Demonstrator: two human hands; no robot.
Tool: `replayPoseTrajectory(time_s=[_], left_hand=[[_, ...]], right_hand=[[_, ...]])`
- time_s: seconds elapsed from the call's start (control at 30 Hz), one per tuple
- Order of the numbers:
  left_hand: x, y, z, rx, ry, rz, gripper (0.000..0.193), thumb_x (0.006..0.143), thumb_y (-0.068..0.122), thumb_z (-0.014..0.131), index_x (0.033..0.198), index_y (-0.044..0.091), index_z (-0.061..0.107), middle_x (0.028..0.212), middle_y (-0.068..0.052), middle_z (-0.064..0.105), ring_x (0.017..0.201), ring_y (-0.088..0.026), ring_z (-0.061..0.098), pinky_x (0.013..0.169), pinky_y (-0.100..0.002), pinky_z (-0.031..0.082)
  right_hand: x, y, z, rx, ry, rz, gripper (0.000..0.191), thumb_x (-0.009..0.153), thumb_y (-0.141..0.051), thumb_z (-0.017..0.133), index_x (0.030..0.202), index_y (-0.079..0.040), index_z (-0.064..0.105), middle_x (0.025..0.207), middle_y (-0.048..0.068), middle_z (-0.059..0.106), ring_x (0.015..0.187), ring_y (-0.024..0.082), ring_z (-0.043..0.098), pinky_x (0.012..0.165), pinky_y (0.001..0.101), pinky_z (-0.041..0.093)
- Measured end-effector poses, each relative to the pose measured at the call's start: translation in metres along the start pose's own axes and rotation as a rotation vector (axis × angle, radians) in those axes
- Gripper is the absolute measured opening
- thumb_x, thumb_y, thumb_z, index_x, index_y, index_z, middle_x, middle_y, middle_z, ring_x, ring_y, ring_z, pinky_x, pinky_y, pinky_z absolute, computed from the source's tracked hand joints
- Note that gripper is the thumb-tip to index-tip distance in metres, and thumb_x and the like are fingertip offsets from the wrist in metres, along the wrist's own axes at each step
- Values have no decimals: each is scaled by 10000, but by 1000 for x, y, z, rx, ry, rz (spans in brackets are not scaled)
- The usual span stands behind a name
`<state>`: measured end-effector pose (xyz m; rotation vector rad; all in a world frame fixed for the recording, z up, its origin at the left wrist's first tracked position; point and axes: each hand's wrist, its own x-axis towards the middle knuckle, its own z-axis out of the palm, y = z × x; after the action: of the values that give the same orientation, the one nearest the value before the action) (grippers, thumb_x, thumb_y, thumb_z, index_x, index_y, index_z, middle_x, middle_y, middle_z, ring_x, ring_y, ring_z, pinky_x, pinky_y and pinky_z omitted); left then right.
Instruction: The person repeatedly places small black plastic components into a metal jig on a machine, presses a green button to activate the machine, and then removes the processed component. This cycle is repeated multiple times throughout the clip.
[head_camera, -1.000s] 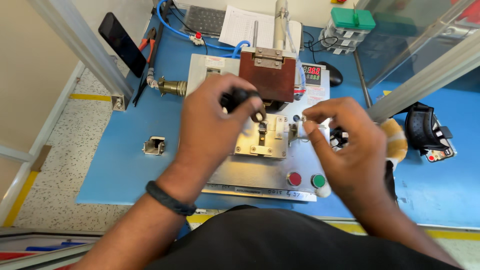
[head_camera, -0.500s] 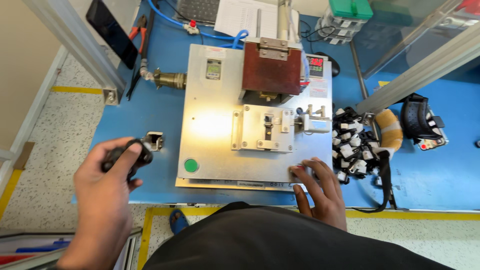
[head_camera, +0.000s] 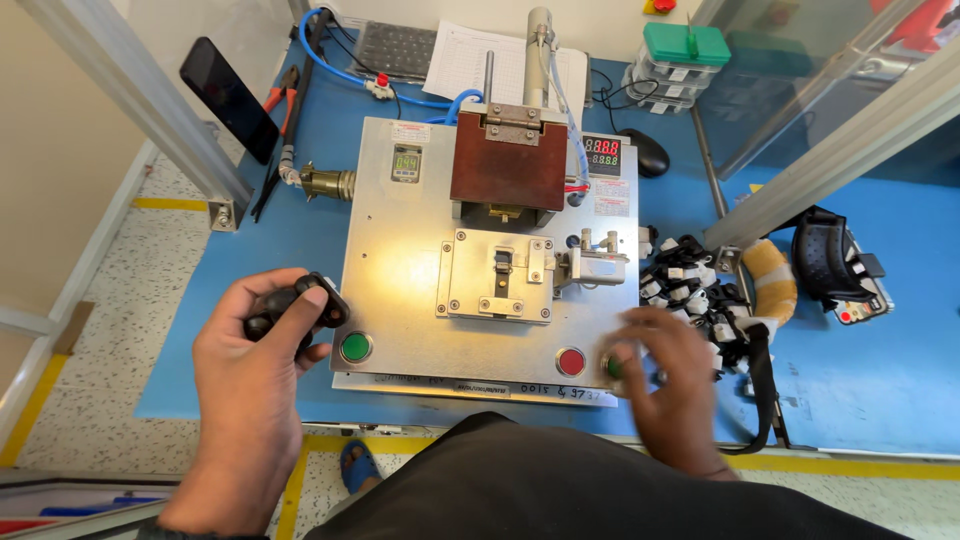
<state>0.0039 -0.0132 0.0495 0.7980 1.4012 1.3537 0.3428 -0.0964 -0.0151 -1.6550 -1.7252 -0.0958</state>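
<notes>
My left hand (head_camera: 255, 375) grips a small black part (head_camera: 290, 303) just off the left edge of the metal press fixture (head_camera: 400, 270), close to its left green button (head_camera: 355, 347). My right hand (head_camera: 665, 385) is blurred and rests on the fixture's front right corner, fingers over the right green button (head_camera: 612, 366), beside the red button (head_camera: 571, 361). It holds nothing that I can see. In the fixture's middle sits a small jig plate (head_camera: 497, 275) under a brown press head (head_camera: 508, 170).
A pile of black and white small parts (head_camera: 690, 280) lies right of the fixture. Behind are pliers (head_camera: 280, 110), a dark phone (head_camera: 228, 98), blue hoses (head_camera: 330, 70), a paper sheet (head_camera: 480, 55), a green-lidded box (head_camera: 680, 55) and a tape roll (head_camera: 775, 275). Aluminium frame bars cross both sides.
My left hand carried the black part from the jig out to the left side, then back toward the fixture's edge. My right hand dropped to the front right buttons.
</notes>
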Motion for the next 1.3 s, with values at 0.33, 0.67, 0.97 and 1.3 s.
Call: replayPoseTrajectory(time_s=[0.33,0.67,0.97,1.3], left_hand=[[-11,-15,0,117,23,-48,276,816,76,796,1056,86,662,960,-16,729,785,-106,646,668,-259,516],[-10,-20,-6,138,19,-99,299,796,79,797,1052,108,644,941,-37,746,814,-120,669,685,-283,510],[2,-26,-32,217,-24,-169,291,817,101,785,1107,82,771,890,-32,708,778,-107,651,707,-269,518],[18,-36,-34,479,-220,-131,212,784,136,833,977,52,805,749,-35,730,623,-93,597,558,-258,459]], right_hand=[[54,87,29,-37,-124,18,362,854,-144,708,1186,-7,664,1180,153,661,1115,388,596,943,474,492],[100,118,56,-351,-523,-34,411,801,-219,741,1165,-37,680,1149,148,675,1094,359,601,904,506,475],[100,88,2,70,-288,387,368,867,-204,792,1199,-61,724,998,128,713,819,214,658,742,363,517],[107,-51,-51,701,2,397,132,1016,-142,707,1063,-67,608,870,21,639,692,69,567,602,221,466]])
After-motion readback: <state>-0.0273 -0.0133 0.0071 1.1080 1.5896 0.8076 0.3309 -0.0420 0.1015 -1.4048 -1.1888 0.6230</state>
